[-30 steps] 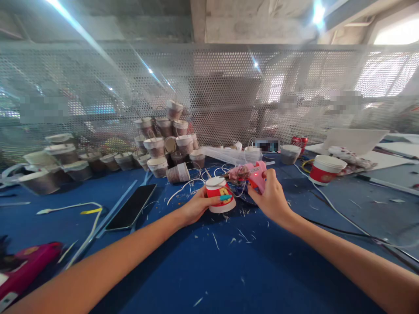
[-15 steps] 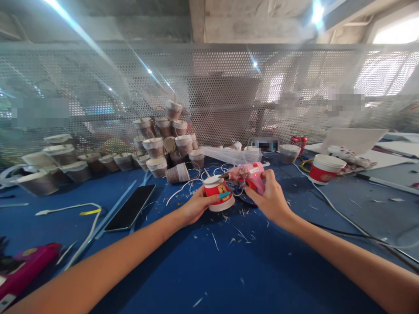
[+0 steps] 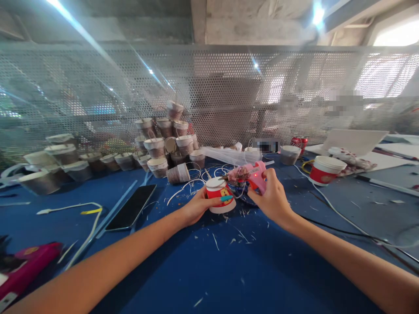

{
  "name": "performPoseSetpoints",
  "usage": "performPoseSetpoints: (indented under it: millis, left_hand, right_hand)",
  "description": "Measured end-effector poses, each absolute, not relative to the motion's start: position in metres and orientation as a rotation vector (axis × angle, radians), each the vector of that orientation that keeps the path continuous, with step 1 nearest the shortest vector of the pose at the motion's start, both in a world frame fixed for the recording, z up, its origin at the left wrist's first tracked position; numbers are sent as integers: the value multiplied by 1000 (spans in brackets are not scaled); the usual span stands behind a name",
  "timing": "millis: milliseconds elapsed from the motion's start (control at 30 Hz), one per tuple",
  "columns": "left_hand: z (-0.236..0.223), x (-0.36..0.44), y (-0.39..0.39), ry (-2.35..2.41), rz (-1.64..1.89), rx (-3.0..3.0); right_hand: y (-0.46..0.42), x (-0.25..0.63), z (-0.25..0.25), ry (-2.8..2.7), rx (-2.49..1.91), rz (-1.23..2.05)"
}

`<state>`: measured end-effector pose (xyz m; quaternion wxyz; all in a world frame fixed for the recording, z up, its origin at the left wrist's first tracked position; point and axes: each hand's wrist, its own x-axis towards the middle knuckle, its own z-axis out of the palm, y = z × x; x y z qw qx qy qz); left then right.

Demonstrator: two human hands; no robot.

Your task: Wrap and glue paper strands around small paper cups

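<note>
My left hand (image 3: 197, 206) is closed round the side of a red and white paper cup (image 3: 214, 192), which stands upside down in front of me. A blue-green nail shows on the thumb that lies across the cup's red band. In my right hand (image 3: 273, 194) is a pink glue gun (image 3: 257, 174) with a small red light on its body. Its nozzle points left and meets the rim of the cup's upturned base, though I cannot tell whether glue is coming out. Behind the cup lie loops of thin white cord (image 3: 193, 179).
Several brown cups (image 3: 154, 148) are stacked at the back, with more in a row at left. A black phone (image 3: 132, 207) and a magenta tool (image 3: 31, 268) lie left. Further right are stacked red and white cups (image 3: 327, 169), a red can (image 3: 299, 143) and cables (image 3: 343, 218).
The view has shifted slightly. The glue gun's nozzle still sits at the cup's upturned base, and both hands keep nearly the same hold.
</note>
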<state>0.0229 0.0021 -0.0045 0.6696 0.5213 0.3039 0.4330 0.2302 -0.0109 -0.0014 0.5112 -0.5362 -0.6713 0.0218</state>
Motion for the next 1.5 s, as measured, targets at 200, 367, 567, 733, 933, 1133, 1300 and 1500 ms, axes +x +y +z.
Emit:
performPoseSetpoints:
  millis: [200, 367, 567, 733, 933, 1133, 1300, 1500]
  left_hand:
    - [-7, 22, 5, 654, 961, 1239]
    - [-5, 22, 4, 671, 967, 1207]
    - [-6, 22, 3, 676, 951, 1211]
    - [-3, 24, 2, 699, 978, 1175]
    - [-4, 24, 2, 698, 1003, 1200]
    - [-4, 24, 3, 684, 988, 1236]
    - [-3, 24, 2, 709, 982, 1182]
    - [-3, 25, 1, 709, 1001, 1175]
  right_hand:
    - [-13, 229, 1, -1622, -1296, 96]
    - [-14, 227, 6, -1558, -1393, 245]
    - [-9, 229, 1, -1552, -1379, 84]
    - [-8, 230, -3, -1599, -1332, 25]
    - [-12, 229, 1, -1641, -1295, 113]
    - [-15, 227, 6, -1614, -1345, 267]
    - [-10, 230, 4, -1510, -1369, 96]
    - [-8, 231, -2, -1600, -1317, 12]
